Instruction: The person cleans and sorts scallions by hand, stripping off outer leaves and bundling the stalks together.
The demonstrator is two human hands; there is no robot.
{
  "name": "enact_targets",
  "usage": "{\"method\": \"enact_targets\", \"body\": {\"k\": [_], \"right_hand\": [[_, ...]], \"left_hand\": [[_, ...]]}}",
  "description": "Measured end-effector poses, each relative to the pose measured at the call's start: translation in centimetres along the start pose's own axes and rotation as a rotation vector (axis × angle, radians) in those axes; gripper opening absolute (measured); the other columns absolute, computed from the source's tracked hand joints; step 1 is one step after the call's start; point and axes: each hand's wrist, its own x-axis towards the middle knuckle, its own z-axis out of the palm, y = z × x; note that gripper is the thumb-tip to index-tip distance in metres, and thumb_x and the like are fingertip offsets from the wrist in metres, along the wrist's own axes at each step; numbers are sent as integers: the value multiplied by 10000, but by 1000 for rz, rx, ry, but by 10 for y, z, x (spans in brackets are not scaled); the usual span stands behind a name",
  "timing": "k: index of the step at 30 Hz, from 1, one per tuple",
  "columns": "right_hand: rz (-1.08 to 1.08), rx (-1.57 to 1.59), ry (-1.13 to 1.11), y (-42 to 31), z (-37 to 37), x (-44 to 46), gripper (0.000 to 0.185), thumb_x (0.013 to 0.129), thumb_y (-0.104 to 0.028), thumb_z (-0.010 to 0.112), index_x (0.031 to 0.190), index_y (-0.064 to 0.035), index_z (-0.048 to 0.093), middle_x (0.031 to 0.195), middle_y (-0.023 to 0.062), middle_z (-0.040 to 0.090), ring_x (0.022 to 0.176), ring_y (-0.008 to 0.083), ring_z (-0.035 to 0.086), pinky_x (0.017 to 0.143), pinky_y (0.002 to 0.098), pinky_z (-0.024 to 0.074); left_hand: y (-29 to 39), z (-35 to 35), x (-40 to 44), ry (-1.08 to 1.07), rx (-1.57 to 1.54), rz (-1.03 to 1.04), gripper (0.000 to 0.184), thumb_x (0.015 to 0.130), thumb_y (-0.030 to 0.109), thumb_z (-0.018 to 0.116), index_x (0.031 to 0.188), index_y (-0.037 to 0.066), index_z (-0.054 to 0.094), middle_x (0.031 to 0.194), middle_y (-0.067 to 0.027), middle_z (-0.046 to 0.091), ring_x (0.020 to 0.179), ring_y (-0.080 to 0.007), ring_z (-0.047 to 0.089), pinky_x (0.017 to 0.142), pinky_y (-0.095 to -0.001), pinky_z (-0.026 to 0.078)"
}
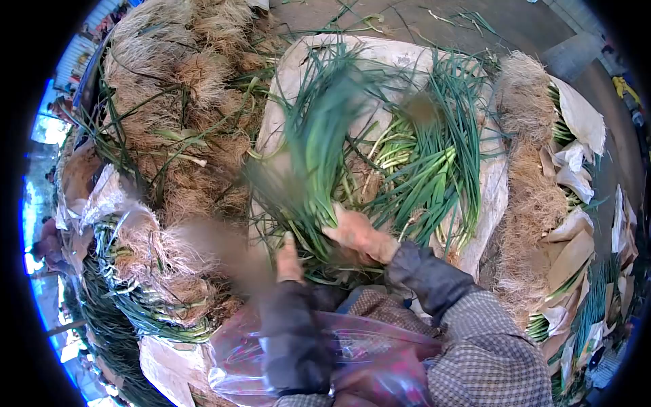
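My right hand (363, 236) is closed around the lower end of a bunch of green onions (322, 146). The bunch's long leaves point away from me and blur with motion. Close to its left side, my left hand (289, 259) shows one finger stretched out near the stalks; a smudge hides the rest, and I see nothing gripped in it. More green onions (444, 159) lie in a loose pile to the right, on a pale sack cloth (489, 203) spread before me.
Heaps of onions with tan, stringy roots (203, 81) rise on the left. On the right stands a row of root-ended bundles (532, 197), some wrapped in paper (576, 119). Pink clear plastic (380, 346) covers my lap. Stray leaves lie on the floor (434, 20) beyond the cloth.
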Motion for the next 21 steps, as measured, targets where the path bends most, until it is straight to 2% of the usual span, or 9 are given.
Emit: {"method": "enact_targets", "body": {"k": [1,3,5,7,10,15,16,19,21], "right_hand": [[44,-47,-89,-2,-7,-8,700,834,-413,600,1391,-60,363,1125,212,619,998,326,613,893,405,486],[7,153,103,28,-25,-3,610,849,-423,607,1332,-77,467,1085,183,626,1004,302,619,877,392,496],[203,657,165,30,-63,-1,525,867,-450,603,1258,-103,553,1025,125,625,964,242,618,841,365,500],[107,293,433,34,-100,2,433,918,-355,575,1257,-88,546,863,83,637,794,123,611,700,279,522],[-33,334,632,48,-146,-3,431,915,-346,580,1243,-69,546,960,98,637,849,144,611,693,303,515],[368,-984,811,168,-212,9,622,882,-321,630,1398,-71,390,1102,159,633,923,263,632,752,418,512],[101,-1111,1033,170,-207,1,561,868,-337,650,1327,-72,466,1093,154,638,913,247,639,745,401,516],[77,-550,545,72,-154,-20,443,837,-417,673,1113,-80,593,999,107,662,848,243,657,748,365,532],[-202,-768,228,64,-95,-13,508,836,-496,636,1095,-60,595,946,99,663,838,233,659,741,379,526]], "left_hand": [[8,20,-14,-145,-525,-290,522,898,389,607,1278,40,526,1196,-107,612,1028,-294,595,828,-425,496],[-38,47,29,-353,-828,-58,455,906,401,582,1238,91,556,1216,-57,582,1058,-284,568,819,-461,472],[-11,51,56,-214,-609,-253,374,925,366,513,1174,92,564,1072,-60,608,945,-248,567,853,-453,440],[16,48,61,-379,-618,355,295,904,237,563,1161,93,579,959,-35,631,811,-159,570,700,-297,450],[53,44,42,-362,-917,352,276,887,166,583,1137,50,584,919,-55,626,741,-154,564,643,-267,456],[-44,3,112,188,-719,-160,281,830,62,606,1092,-7,531,973,-131,630,750,-182,598,599,-290,496],[-51,2,115,190,-726,-167,281,830,62,606,1092,-7,531,973,-131,630,750,-182,598,599,-290,496],[-32,-7,112,380,-766,2,341,825,46,586,1153,-25,527,1084,-190,590,901,-243,611,711,-337,522],[-19,-8,117,970,341,494,525,804,125,615,1279,-34,459,1109,-218,596,892,-335,622,783,-400,508]]}}
